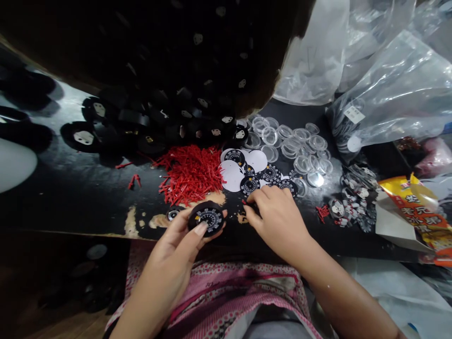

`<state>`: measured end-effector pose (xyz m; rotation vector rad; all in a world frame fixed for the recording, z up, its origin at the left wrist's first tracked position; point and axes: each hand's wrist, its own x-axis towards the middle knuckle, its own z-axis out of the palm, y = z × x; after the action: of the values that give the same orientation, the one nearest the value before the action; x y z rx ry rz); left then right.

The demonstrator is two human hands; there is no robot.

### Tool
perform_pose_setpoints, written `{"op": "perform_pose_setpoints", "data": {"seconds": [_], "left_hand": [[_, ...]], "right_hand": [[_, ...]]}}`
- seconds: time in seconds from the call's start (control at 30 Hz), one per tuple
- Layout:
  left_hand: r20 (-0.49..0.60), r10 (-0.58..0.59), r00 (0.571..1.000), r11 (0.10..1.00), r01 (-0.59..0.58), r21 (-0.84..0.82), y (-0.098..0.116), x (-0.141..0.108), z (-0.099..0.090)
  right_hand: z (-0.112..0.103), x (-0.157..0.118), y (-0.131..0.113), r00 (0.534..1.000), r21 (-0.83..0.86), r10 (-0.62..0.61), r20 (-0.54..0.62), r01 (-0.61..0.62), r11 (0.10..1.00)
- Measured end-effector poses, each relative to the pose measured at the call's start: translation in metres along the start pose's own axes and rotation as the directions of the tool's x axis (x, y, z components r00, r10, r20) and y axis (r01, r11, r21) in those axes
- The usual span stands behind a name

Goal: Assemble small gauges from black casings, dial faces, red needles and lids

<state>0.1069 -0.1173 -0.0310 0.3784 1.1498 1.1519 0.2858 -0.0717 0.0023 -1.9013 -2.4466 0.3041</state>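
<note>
My left hand (pixel 183 242) grips a round black gauge (pixel 209 220), its numbered dial tilted up and the thumb lying across the lower part of the face. To the right, my right hand (pixel 277 219) is low over the table with thumb and index finger pinched together. A bit of a small red pointer (pixel 244 202) shows at those fingertips; the rest is hidden by the fingers. Just beyond the hands lie a heap of red pointers (pixel 192 172) and several printed black dials (pixel 250 185) mixed with white discs (pixel 232 176).
Clear round covers (pixel 300 143) are spread behind the dials. Many black gauge housings (pixel 84 136) crowd the back left beneath a large dark, blurred mass. At right are small metal parts (pixel 356 197), a snack packet (pixel 418 212) and plastic bags (pixel 395 94). The table edge runs near my apron.
</note>
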Motion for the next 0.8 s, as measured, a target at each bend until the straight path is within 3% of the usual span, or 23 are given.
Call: {"op": "perform_pose_setpoints", "data": {"seconds": [0.1, 0.17, 0.3, 0.43, 0.57, 0.67, 0.8], "left_hand": [[0.029, -0.073, 0.997, 0.993, 0.075, -0.092, 0.000, 0.000, 0.007], [0.092, -0.172, 0.981, 0.968, 0.186, -0.170, 0.004, 0.001, 0.010], [0.198, -0.304, 0.932, 0.880, 0.354, -0.317, 0.012, 0.007, 0.015], [0.115, -0.217, 0.969, 0.912, 0.244, -0.330, 0.014, 0.008, 0.019], [0.053, -0.038, 0.998, 0.976, 0.049, -0.212, 0.009, 0.001, 0.020], [0.046, 0.031, 0.998, 0.988, -0.023, -0.155, 0.010, -0.002, 0.019], [-0.021, 0.076, 0.997, 0.995, -0.077, -0.070, 0.016, 0.005, 0.019]], "right_hand": [[0.000, 0.006, -0.005, 1.000, 0.038, -0.020, 0.017, 0.019, 0.999], [-0.003, 0.008, -0.008, 0.999, 0.205, -0.037, 0.021, 0.032, 0.978], [-0.008, 0.005, -0.013, 0.997, 0.549, -0.022, -0.078, 0.062, 0.834], [-0.009, 0.000, -0.015, 0.992, 0.604, -0.029, -0.126, 0.100, 0.791], [-0.008, -0.003, -0.019, 0.993, 0.512, -0.038, -0.114, 0.091, 0.854], [-0.009, -0.004, -0.023, 0.992, 0.460, -0.033, -0.125, 0.087, 0.883], [-0.014, -0.007, -0.025, 0.987, 0.596, -0.049, -0.156, 0.134, 0.791]]}}
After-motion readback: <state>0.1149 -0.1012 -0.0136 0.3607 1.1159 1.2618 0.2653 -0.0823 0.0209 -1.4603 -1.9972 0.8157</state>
